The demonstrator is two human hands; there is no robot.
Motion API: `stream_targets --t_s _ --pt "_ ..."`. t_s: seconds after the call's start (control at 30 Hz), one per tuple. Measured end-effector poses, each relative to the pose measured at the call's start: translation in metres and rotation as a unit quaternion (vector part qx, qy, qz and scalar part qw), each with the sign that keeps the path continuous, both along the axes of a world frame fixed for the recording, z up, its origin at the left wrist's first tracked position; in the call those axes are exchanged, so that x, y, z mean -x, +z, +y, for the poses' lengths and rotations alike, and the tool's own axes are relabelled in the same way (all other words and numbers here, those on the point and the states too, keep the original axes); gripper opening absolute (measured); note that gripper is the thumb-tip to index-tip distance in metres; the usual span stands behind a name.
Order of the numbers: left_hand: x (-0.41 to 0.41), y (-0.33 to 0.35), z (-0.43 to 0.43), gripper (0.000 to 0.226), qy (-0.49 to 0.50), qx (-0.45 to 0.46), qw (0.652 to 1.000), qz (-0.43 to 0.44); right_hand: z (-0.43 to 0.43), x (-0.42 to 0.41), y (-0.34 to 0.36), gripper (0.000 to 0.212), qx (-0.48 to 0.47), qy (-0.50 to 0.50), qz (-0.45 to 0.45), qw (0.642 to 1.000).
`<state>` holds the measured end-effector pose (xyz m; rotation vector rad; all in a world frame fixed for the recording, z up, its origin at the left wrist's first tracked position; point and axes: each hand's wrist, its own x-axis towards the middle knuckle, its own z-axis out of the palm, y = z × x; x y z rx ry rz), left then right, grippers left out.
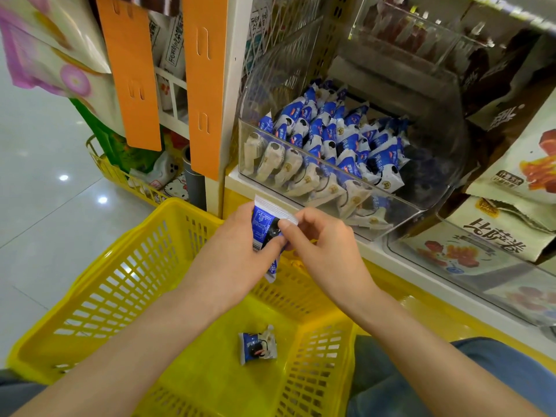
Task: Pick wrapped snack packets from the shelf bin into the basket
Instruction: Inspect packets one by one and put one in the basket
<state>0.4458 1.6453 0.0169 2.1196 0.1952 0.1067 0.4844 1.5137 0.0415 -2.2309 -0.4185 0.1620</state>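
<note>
Basket: yellow basket (99,260), lower centre of frame; one loose packet (257,347) lies on its floor.
Left hand: left hand (237,251) at frame centre, above the basket, grip clamped round a blue-and-white snack packet (264,221).
Right hand: right hand (325,239) just beside it, grip pinching the same packet's upper edge.
Shelf bin: clear shelf bin (433,188), upper right, piled with matching packets (331,145).

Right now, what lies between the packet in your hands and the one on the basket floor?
Nothing: in the head view, only bare yellow basket wall and floor separates the held packet from the loose packet.
</note>
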Motion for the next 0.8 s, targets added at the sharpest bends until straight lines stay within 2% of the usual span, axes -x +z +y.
stream_targets --t_s 0.07,0.17,0.33,0.47,0.57,0.7,0.8 --pt "0.0 0.0 0.0 0.037 -0.014 -0.027 1.0 -0.002 0.0 0.0 0.0 0.027 0.001 -0.002 -0.001 1.0" --pt "0.001 0.0 -0.005 0.058 0.011 -0.04 0.999 0.011 0.0 0.0 -0.001 0.026 0.007 -0.002 -0.015 1.0" --pt "0.004 0.003 -0.006 0.023 0.005 -0.068 0.997 -0.027 0.0 0.0 -0.002 0.027 0.017 -0.005 -0.032 0.999" --pt "0.001 0.006 -0.002 0.018 0.008 -0.125 0.991 -0.042 0.002 0.003 -0.004 0.024 0.012 0.005 -0.037 0.999" --pt "0.001 0.007 0.0 0.018 0.02 -0.152 0.987 -0.052 0.005 0.005 -0.006 0.016 -0.023 0.006 0.032 0.999" --pt "0.0 0.006 0.002 0.018 0.031 -0.133 0.987 -0.083 0.009 0.005 -0.008 0.028 -0.08 0.013 0.179 0.98" --pt "-0.002 0.004 0.002 0.018 0.046 -0.092 0.991 -0.086 0.01 0.002 -0.006 0.016 -0.12 0.019 0.204 0.972"
